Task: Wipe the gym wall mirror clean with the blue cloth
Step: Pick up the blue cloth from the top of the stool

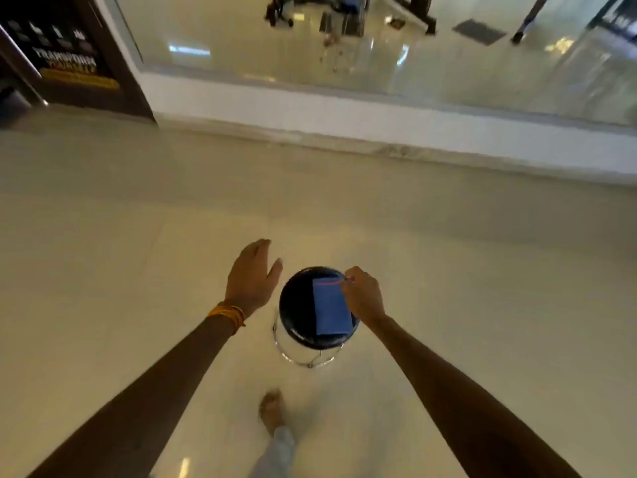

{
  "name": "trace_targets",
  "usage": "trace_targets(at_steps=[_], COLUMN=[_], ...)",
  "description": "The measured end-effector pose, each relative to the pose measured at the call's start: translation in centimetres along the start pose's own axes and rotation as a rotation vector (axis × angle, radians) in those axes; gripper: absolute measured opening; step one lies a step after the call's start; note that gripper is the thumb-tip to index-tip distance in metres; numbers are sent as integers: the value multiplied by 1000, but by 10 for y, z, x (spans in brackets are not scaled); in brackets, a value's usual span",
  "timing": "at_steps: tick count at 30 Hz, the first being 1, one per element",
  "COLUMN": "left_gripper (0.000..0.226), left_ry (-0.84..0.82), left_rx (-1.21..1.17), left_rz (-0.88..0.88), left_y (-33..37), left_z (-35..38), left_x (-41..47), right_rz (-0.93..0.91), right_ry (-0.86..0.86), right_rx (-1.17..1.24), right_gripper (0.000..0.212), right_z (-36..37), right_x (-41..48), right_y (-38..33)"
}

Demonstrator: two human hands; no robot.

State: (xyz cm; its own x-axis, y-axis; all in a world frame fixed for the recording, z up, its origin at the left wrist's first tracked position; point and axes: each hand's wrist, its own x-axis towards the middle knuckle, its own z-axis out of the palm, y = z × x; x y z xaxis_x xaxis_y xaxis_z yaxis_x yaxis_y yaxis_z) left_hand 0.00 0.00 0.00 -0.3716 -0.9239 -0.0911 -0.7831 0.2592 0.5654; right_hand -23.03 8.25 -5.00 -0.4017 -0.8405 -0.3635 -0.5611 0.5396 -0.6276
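Note:
A folded blue cloth (330, 309) lies flat on the black round seat of a stool (297, 305) on the floor below me. My right hand (363, 294) pinches the cloth's far right corner with curled fingers. To the left of the stool hovers my left hand (251, 276), fingers straight and holding nothing, with orange threads round its wrist. The wall mirror (379, 46) runs across the top of the view above a white ledge and reflects the gym floor and equipment.
The stool has a chrome ring and legs (310, 360). A dark panel with a poster (69, 63) stands at the upper left beside the mirror. My bare foot (272, 408) is on the glossy cream tiles just behind the stool.

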Motion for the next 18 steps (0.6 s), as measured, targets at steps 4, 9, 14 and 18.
trace_targets(at_steps=[4, 9, 14, 18], left_gripper=[64, 52, 50, 50], left_ry=[-149, -247, -293, -331], left_rx=[3, -12, -26, -23], left_rz=[-103, -123, -173, -200], left_y=[-57, -118, -153, -168], left_z=[55, 131, 182, 206], left_x=[23, 39, 44, 47], right_rz=[237, 412, 476, 524], right_ry=[-39, -48, 47, 62], right_rx=[53, 117, 49, 33], right_gripper=[15, 48, 33, 67], right_z=[63, 122, 167, 180], right_x=[36, 80, 124, 141], right_y=[44, 100, 143, 162])
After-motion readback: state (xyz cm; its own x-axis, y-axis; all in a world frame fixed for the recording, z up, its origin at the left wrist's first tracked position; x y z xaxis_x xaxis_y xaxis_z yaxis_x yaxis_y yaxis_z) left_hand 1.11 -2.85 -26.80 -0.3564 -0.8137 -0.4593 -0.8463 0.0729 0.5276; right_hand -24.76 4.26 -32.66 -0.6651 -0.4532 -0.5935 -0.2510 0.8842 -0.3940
